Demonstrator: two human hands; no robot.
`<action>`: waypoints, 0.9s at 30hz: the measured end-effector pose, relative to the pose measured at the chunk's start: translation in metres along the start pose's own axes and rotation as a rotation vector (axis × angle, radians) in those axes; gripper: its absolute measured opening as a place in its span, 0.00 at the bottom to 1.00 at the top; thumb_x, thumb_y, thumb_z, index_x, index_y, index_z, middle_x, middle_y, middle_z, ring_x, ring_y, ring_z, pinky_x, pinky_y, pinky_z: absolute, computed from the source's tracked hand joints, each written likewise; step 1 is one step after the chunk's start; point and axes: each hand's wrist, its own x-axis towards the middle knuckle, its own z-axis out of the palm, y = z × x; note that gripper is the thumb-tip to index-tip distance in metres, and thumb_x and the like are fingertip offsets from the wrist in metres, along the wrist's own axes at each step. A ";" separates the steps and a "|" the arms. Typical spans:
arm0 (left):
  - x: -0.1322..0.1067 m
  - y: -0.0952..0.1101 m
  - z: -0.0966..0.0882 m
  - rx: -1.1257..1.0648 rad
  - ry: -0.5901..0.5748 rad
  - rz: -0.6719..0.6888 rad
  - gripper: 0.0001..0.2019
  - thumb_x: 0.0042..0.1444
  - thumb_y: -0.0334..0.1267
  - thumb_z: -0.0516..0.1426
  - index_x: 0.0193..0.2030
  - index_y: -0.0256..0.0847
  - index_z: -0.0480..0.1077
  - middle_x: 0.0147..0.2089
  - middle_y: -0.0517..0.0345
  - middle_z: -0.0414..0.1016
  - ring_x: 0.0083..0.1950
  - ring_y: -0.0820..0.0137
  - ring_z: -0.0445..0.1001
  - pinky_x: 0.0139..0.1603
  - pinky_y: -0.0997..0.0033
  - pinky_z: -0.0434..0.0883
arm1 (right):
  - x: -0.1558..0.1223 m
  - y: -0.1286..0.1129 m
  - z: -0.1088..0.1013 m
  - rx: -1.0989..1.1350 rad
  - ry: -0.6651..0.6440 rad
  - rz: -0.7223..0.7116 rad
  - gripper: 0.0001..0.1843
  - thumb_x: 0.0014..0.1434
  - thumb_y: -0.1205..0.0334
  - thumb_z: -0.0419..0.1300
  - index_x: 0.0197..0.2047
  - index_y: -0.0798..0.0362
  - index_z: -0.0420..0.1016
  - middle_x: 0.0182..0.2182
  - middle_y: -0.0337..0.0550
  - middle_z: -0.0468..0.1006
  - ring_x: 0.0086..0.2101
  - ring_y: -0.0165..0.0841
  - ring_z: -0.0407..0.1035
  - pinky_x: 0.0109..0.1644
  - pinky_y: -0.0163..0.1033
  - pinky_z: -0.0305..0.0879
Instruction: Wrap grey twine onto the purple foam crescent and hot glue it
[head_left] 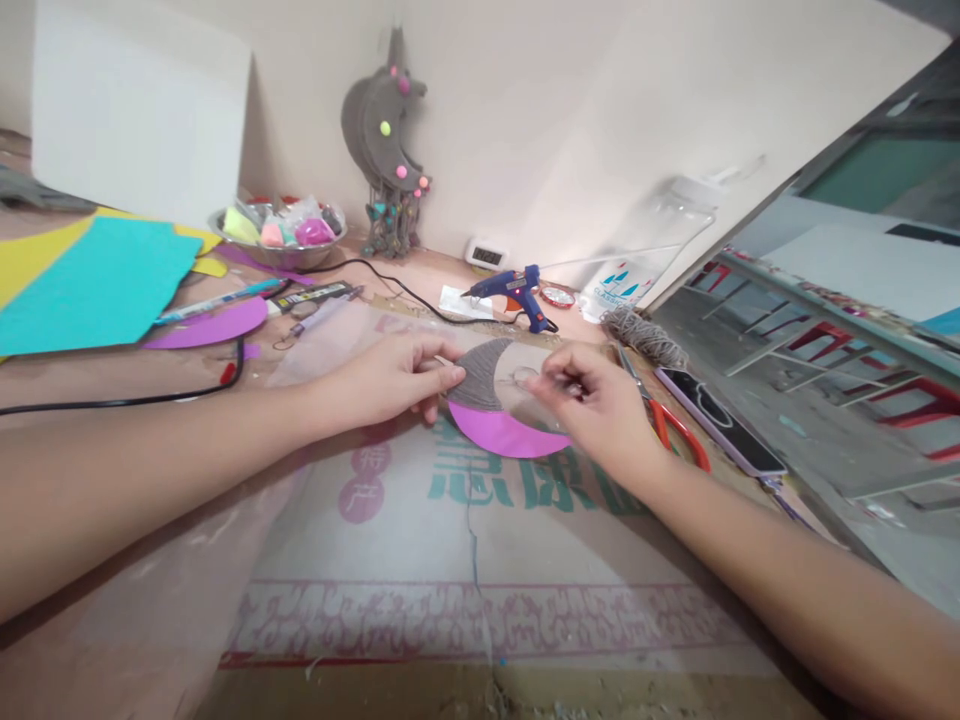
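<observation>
Between the thumb and fingers of my left hand (420,378) is one end of a purple crescent cutout (510,436). Grey yarn (481,378) covers its upper left part in close rows, while the lower curve shows bare purple. My right hand (589,390) is closed in a pinch just right of the wrapped part, near the crescent's other tip. A thin loop of the grey yarn shows at its fingertips, though the fingers partly hide it. Under both hands lies a printed plastic sheet (360,590).
Behind my hands stands a blue glue gun (517,295). At right lie orange-handled scissors (679,435), a phone (720,420) and a grey yarn bundle (645,337). Left are turquoise sheets (105,285) and a bowl (289,255) of clay. A decorated moon (375,130) hangs on the wall.
</observation>
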 end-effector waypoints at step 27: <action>-0.002 0.006 -0.003 0.281 -0.088 0.059 0.12 0.56 0.44 0.54 0.28 0.37 0.68 0.24 0.65 0.65 0.24 0.79 0.62 0.24 0.79 0.59 | -0.006 0.006 0.014 -0.034 -0.158 -0.112 0.13 0.48 0.76 0.52 0.32 0.53 0.72 0.28 0.39 0.75 0.29 0.30 0.67 0.34 0.34 0.60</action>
